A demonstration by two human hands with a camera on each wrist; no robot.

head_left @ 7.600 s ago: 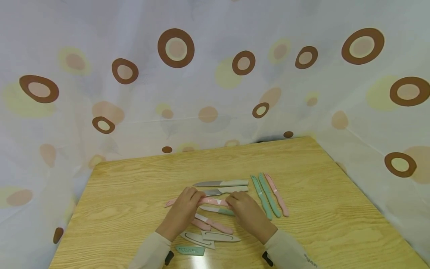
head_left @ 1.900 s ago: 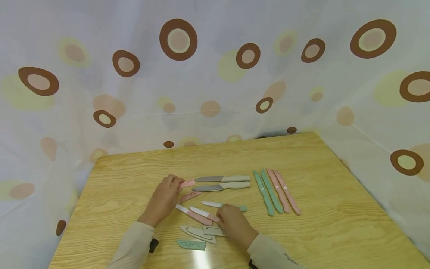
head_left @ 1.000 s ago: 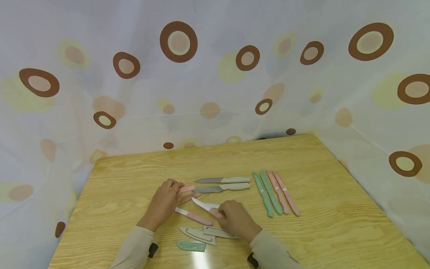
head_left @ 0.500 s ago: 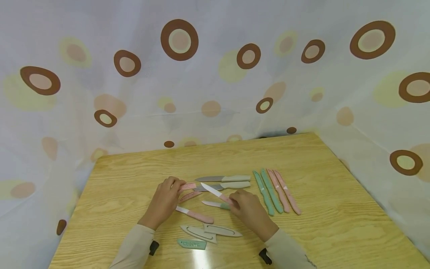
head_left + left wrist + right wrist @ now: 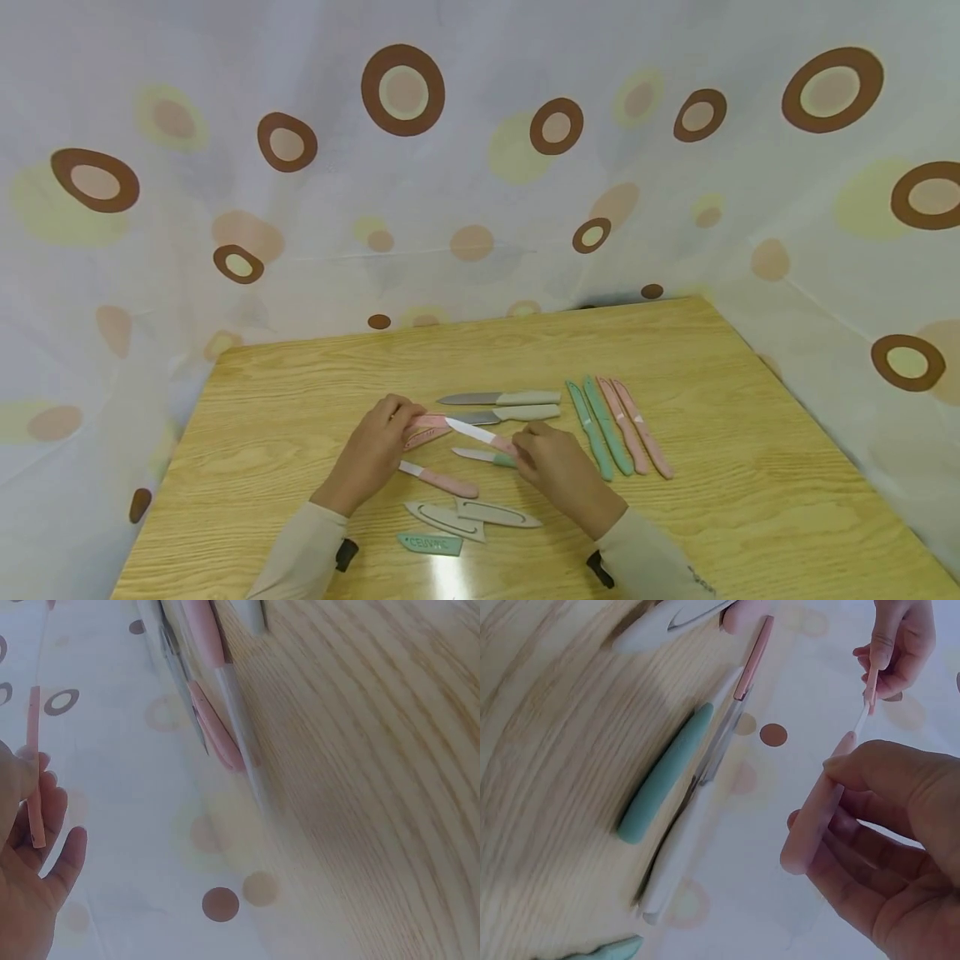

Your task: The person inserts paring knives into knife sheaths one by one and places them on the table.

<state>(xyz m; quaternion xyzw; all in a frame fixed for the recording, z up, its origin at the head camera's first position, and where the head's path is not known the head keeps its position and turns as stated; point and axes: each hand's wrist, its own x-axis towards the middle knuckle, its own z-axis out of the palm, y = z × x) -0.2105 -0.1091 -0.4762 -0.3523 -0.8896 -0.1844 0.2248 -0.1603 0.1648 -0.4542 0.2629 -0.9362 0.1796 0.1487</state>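
My left hand pinches a pink blade sheath between thumb and fingers, raised off the table. With my right hand I grip a small knife by its pink handle. Its white blade points left, with the tip at the sheath's mouth; I cannot tell whether it is inside. Below my left hand lie a second pink sheath and another pink-handled knife. A green-handled knife lies just left of my right hand, its handle partly hidden in the head view.
Two cream-handled knives lie bare behind my hands. Nearer me are two cream sheaths and a green sheath. A row of sheathed knives, two green and two pink, lies at right on the wooden table.
A pink sheathed knife joined the row at right. My left hand took up a pink sheath; my right hand lifted a pink-handled knife from the table and brought its tip to that sheath.
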